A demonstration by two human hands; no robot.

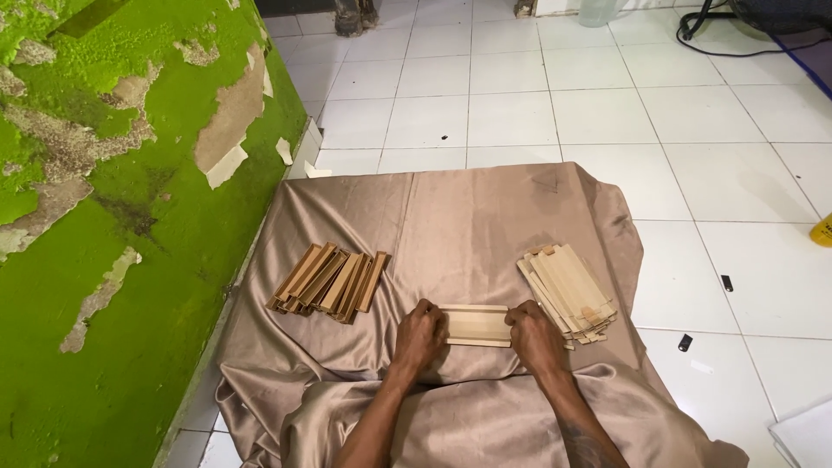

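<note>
Wooden strip (476, 326) held endwise by both hands.

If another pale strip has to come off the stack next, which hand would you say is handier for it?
Probably the right hand: it grips the end of the held wooden strips right beside the pale stack. The left hand grips the other end, nearer the darker pile.

A tan satin cloth (485, 217) lay spread over a white tiled floor (607, 104). A green wall (113, 217) with peeling paint ran along its left edge. Black cables (737, 43) trailed across the far tiles, a yellow object (822, 231) sat at the right edge, and two small dark bits (685, 342) lay near the cloth.
</note>
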